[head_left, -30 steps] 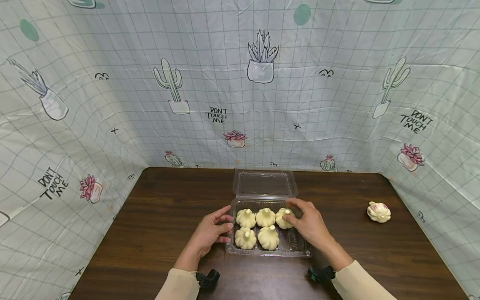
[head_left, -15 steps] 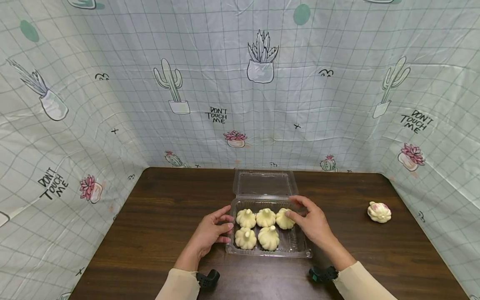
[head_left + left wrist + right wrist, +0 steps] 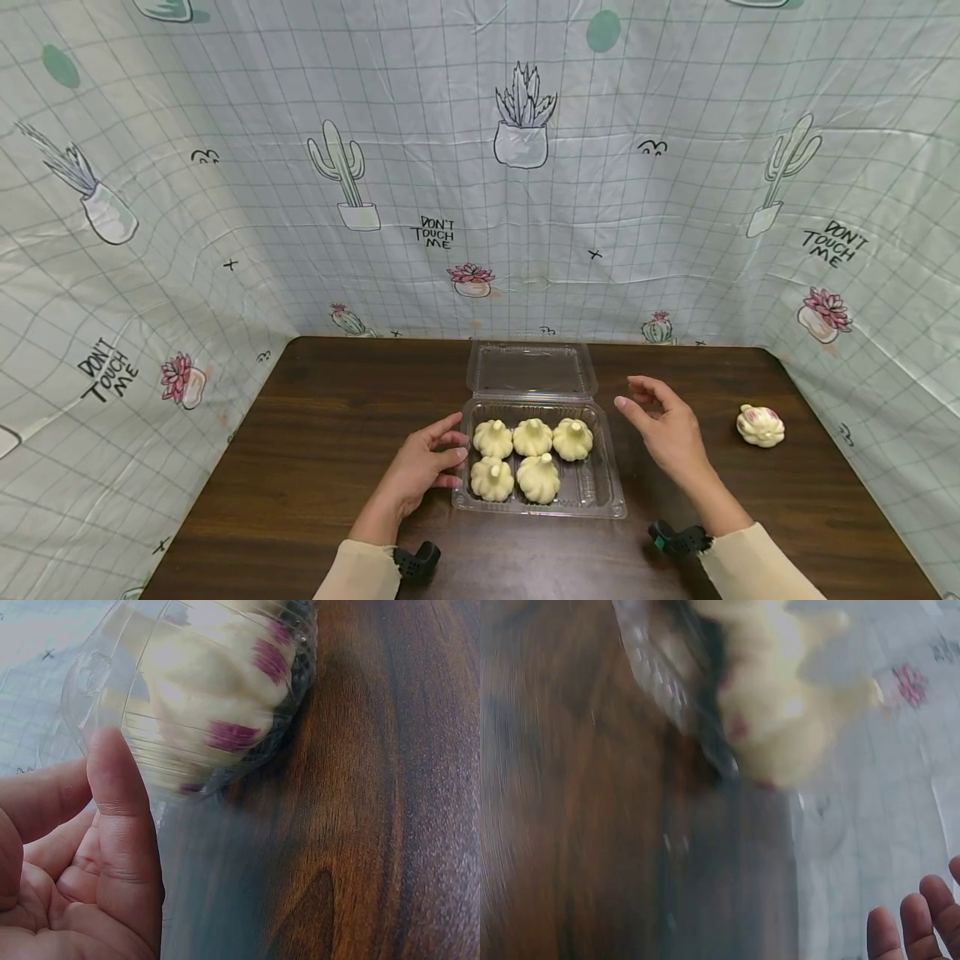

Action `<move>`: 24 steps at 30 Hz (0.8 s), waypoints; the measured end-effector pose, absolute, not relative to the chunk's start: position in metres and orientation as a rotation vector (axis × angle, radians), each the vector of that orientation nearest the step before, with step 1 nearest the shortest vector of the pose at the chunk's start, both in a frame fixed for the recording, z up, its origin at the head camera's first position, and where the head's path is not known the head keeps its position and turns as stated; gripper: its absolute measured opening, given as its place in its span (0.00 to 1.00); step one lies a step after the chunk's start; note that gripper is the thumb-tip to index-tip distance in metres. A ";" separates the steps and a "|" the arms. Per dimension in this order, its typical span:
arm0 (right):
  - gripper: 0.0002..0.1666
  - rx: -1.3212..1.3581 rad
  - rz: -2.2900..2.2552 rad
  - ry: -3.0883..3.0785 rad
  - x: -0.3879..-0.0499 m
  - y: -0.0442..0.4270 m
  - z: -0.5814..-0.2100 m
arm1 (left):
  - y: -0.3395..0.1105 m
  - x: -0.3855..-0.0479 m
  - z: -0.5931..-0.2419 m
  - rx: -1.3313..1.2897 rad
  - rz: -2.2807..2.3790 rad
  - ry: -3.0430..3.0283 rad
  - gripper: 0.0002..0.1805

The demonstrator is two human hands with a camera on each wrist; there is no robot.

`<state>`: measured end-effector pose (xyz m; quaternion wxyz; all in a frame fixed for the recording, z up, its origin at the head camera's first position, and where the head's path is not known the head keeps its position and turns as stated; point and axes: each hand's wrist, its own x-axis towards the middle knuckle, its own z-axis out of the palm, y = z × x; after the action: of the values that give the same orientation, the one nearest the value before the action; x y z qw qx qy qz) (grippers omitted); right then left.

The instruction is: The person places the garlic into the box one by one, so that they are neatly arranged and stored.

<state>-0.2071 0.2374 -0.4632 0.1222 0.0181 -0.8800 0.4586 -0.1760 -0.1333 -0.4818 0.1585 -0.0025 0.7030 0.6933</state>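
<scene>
A clear plastic clamshell container (image 3: 592, 492) lies with its lid (image 3: 531, 371) folded back, away from the person. Several pale garlic bulbs (image 3: 532, 437) sit in its base, three along the back and two in front. In the left wrist view, purple patches show on a bulb (image 3: 202, 697) behind the ribbed plastic wall. My left hand (image 3: 420, 467) rests against the container's left side, thumb and fingers touching the edge. My right hand (image 3: 671, 433) hovers over the table, right of the container, fingers loosely bent and holding nothing. Another garlic bulb (image 3: 760, 426) lies farther right.
The brown wooden table (image 3: 337, 400) carries everything. A white grid-patterned curtain (image 3: 420, 167) with cactus prints surrounds its back and sides. At the container's front right, one compartment (image 3: 573, 483) shows bare plastic.
My right hand has let go of the back-right garlic bulb and moved right, off the container. The left hand has stayed at the container's left side.
</scene>
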 end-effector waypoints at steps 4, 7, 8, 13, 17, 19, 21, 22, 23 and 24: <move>0.31 -0.003 1.281 -2.538 -0.206 0.257 -0.459 | -0.133 -0.176 -0.482 -0.006 1.982 2.013 0.34; 0.31 -0.049 1.265 -2.521 -0.206 0.272 -0.457 | -0.133 -0.176 -0.482 -0.011 1.982 2.013 0.34; 0.32 -0.067 1.261 -2.516 -0.206 0.277 -0.456 | -0.133 -0.176 -0.482 -0.015 1.983 2.012 0.34; 0.36 -0.152 1.202 -2.513 -0.205 0.299 -0.453 | -0.133 -0.177 -0.484 -0.011 1.977 2.013 0.34; 0.36 -0.264 1.091 -2.492 -0.203 0.315 -0.453 | -0.133 -0.178 -0.485 -0.009 1.974 2.011 0.34; 0.35 -0.324 1.052 -2.453 -0.201 0.323 -0.453 | -0.134 -0.178 -0.484 -0.020 1.974 2.006 0.34; 0.35 -0.383 1.043 -2.411 -0.199 0.329 -0.455 | -0.134 -0.178 -0.484 -0.017 1.974 2.009 0.34; 0.36 -0.408 1.043 -2.390 -0.199 0.332 -0.456 | -0.134 -0.178 -0.484 -0.016 1.973 2.012 0.34; 0.36 -0.433 1.044 -2.371 -0.198 0.336 -0.457 | -0.134 -0.178 -0.484 -0.018 1.974 2.012 0.34; 0.37 -0.452 1.045 -2.353 -0.197 0.339 -0.458 | -0.134 -0.178 -0.484 -0.019 1.975 2.013 0.34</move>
<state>-0.1968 0.3387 -0.4585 0.2608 -0.1670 -0.8690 0.3858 -0.1778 -0.1335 -0.4838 0.1603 -0.0067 0.7046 0.6913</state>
